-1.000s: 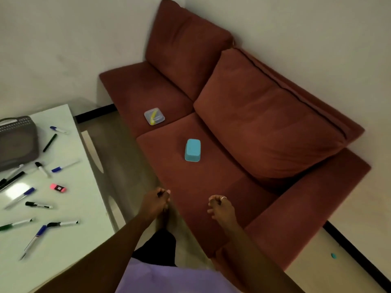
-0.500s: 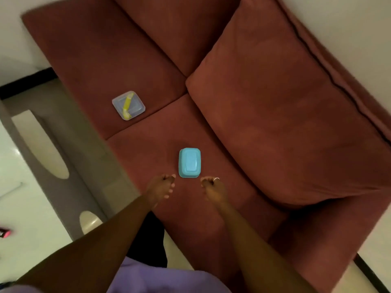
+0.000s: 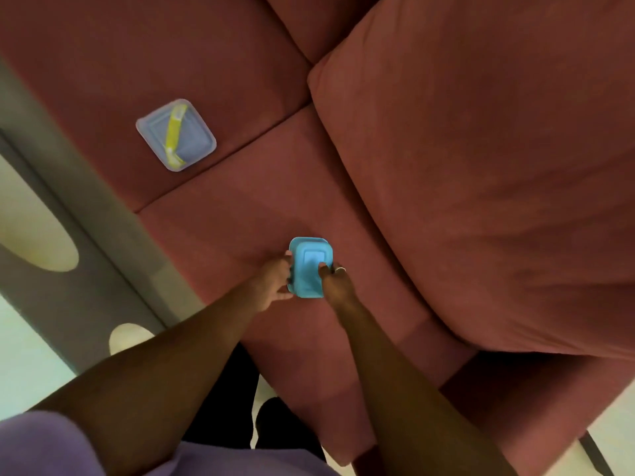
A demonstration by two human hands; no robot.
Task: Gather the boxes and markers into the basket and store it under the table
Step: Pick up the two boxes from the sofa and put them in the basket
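Over on the far seat cushion the clear box (image 3: 176, 135) with the yellow strip is left untouched, so it's still to be collected. A second ago both hands were just hovering short; now the blue box (image 3: 311, 266) on the sofa (image 3: 464, 166) is clasped from both sides, so pickup number one looks underway. Left hand (image 3: 273, 283) is curled partly closed against its left edge, right hand (image 3: 335, 281) likewise on the right edge, thumb on the lid.

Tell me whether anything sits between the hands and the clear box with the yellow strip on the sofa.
Nothing visible does. The clear box lies alone on the far seat cushion, with bare sofa between it and the hands. But both the left hand and right hand are closed on the blue box.
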